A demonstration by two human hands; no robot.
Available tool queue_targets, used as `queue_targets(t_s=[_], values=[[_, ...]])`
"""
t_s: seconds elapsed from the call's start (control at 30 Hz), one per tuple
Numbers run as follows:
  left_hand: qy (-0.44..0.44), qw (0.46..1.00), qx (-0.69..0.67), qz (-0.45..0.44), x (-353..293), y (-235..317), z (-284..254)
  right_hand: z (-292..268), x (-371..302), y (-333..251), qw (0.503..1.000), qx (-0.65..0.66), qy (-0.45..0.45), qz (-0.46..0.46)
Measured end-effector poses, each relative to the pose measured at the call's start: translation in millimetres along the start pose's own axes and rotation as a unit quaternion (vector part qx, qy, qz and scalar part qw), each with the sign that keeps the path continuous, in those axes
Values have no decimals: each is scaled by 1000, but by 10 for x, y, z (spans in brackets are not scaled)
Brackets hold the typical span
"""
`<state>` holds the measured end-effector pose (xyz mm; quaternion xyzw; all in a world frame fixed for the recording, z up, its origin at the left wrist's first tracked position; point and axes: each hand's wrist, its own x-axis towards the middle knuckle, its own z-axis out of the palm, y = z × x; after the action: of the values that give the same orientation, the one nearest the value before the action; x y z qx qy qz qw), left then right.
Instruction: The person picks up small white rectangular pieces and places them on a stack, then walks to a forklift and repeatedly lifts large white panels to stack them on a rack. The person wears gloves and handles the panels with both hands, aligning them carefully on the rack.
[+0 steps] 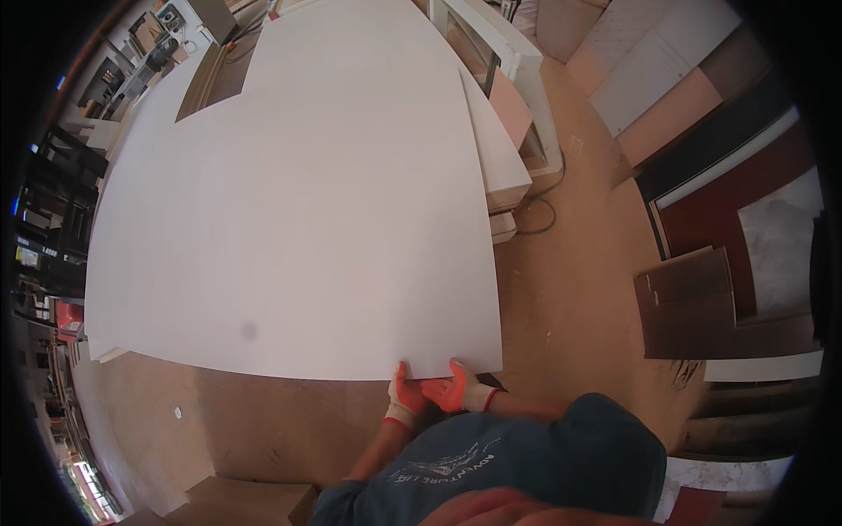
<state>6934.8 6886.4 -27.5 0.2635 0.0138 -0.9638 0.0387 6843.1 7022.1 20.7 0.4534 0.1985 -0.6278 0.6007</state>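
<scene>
A large white board (298, 219) with a rectangular cutout at its far left spreads out in front of me, above the floor. I have both hands at its near edge, close to the near right corner, in white gloves with orange-red palms. My left hand (405, 397) is closed on the edge, thumb on the top face. Just to its right, my right hand (462, 391) grips the same edge, its thumb also on top. The fingers under the board are partly hidden.
A stack of smaller white panels (500, 167) lies by the board's right side, beside a white machine frame (526, 61) with a cable (548, 215) on the brown floor (561, 298). Sheets and offcuts (688, 302) lean along the right. A cardboard box (250, 500) stands at lower left.
</scene>
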Motion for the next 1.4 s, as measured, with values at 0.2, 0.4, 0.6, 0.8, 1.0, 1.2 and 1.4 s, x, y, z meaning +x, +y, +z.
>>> queue_targets(t_s=[0.2,0.4,0.6,0.8,1.0,1.2,1.4], values=[[163,981,33,100,-335,-29,-20,-384,-558,-1264,849,-427,-99,-295],[247,950,27,190,-749,16,-285,24,70,-2514,922,-182,-4,-341],[254,944,28,210,-1239,201,-605,302,227,-1786,941,-208,-9,-268],[209,925,-16,316,-1946,-9,-931,-13,194,-1026,925,-276,-10,-260],[264,928,-70,255,-2579,-923,-1199,-311,264,-271,777,-569,-8,-269],[282,888,-73,355,-3177,-1467,-1740,-648,319,366,-13,-959,-41,-279],[144,799,-367,454,-3436,-1677,-1936,-1161,697,880,806,-441,-394,-11]])
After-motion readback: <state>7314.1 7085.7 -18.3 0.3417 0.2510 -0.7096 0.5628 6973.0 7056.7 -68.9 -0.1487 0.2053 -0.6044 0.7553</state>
